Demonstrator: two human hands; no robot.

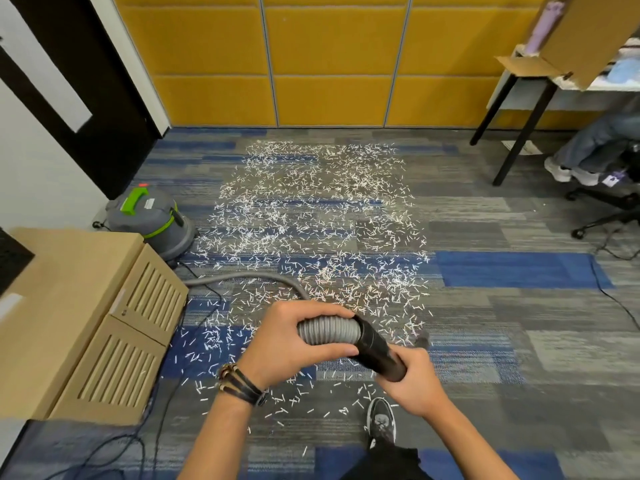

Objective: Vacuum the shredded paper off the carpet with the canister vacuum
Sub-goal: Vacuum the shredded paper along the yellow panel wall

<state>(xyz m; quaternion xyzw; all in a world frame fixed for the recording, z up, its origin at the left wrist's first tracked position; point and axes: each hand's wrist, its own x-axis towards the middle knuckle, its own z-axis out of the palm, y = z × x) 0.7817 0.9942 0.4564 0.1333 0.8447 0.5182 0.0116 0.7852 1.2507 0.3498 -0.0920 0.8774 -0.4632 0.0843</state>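
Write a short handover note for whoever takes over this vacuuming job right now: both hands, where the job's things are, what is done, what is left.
Left hand: grips the grey ribbed hose near its end.
Right hand: grips the black tube on that hose end, held up off the carpet.
Canister vacuum: stands at the left by the wall; the hose runs back towards it.
Shredded paper: spread thickly ahead and around the feet.
Done: hose in hand; no cleared strip shows.
Left: lower the tube to the paper and vacuum all of it.
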